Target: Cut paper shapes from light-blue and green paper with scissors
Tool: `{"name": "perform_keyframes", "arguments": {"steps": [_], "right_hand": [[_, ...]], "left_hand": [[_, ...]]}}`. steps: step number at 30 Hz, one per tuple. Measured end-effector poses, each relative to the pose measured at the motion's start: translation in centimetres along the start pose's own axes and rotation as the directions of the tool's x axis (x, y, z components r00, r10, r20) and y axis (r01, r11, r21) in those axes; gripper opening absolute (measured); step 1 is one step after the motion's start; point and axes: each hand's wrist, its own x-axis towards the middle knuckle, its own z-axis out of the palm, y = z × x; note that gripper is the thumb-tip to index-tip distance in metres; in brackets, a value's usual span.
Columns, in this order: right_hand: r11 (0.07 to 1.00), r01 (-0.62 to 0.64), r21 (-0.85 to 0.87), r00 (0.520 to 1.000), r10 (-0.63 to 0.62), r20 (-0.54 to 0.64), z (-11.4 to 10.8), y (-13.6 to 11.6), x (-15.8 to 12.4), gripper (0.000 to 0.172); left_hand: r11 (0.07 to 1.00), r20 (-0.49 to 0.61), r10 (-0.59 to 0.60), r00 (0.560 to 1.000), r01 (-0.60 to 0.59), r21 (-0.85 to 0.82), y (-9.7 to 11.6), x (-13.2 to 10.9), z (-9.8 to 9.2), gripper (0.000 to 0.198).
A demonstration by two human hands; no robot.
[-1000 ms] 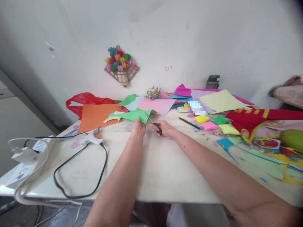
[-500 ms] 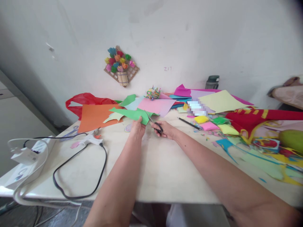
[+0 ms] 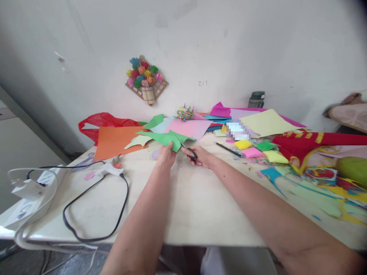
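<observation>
My left hand [image 3: 166,153] pinches the lower edge of a green sheet of craft paper or felt [image 3: 168,139], thumb on top. The sheet is held up above the table and has an irregular, pointed outline. In my right hand [image 3: 200,156] are small scissors [image 3: 191,152] with black handles, the fingers in the loops. Their blades point up and left and lie at the green sheet's right part. Beyond the sheet lie a pink sheet [image 3: 189,128] and an orange sheet [image 3: 120,139]; a pale green scrap [image 3: 139,142] sits to its left.
A white glue gun [image 3: 110,168] with a looping black cord and a power strip [image 3: 51,181] occupy the left side. At right are a black pencil [image 3: 228,149], small coloured packets [image 3: 252,152], a red and yellow cloth [image 3: 304,147] and many scraps. A dark bottle [image 3: 256,100] stands by the wall.
The green sheet has shifted and turned slightly to the right in my left hand. Both hands keep their holds, and the scissors stay at the sheet.
</observation>
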Motion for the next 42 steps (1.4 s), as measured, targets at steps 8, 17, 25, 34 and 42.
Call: {"name": "perform_keyframes", "arguments": {"steps": [8, 17, 25, 34, 42], "right_hand": [[1.000, -0.013, -0.019, 1.000, 0.012, -0.013, 0.07, -0.22, -0.10, 0.030], [0.999, -0.020, -0.030, 1.000, 0.020, -0.023, -0.09, -0.04, -0.05, 0.030], [0.998, -0.049, -0.041, 0.999, 0.048, -0.020, -0.27, -0.08, -0.04, 0.028], [0.996, -0.063, -0.058, 0.998, 0.063, -0.002, -0.41, 0.17, 0.15, 0.033], [0.996, -0.081, -0.039, 0.997, 0.081, 0.009, -0.44, 0.26, 0.32, 0.030]], "left_hand": [[1.000, 0.001, -0.002, 1.000, 0.002, 0.015, -0.05, 0.10, -0.19, 0.014], [0.999, 0.024, 0.012, 1.000, -0.012, 0.037, 0.01, 0.26, -0.34, 0.014], [1.000, -0.004, 0.001, 1.000, -0.001, 0.020, 0.40, -0.03, -0.25, 0.013], [1.000, -0.012, 0.019, 1.000, -0.019, 0.009, 0.20, 0.73, -0.89, 0.011], [1.000, -0.050, 0.007, 0.999, -0.007, 0.014, 0.40, 0.63, -0.84, 0.011]]}}
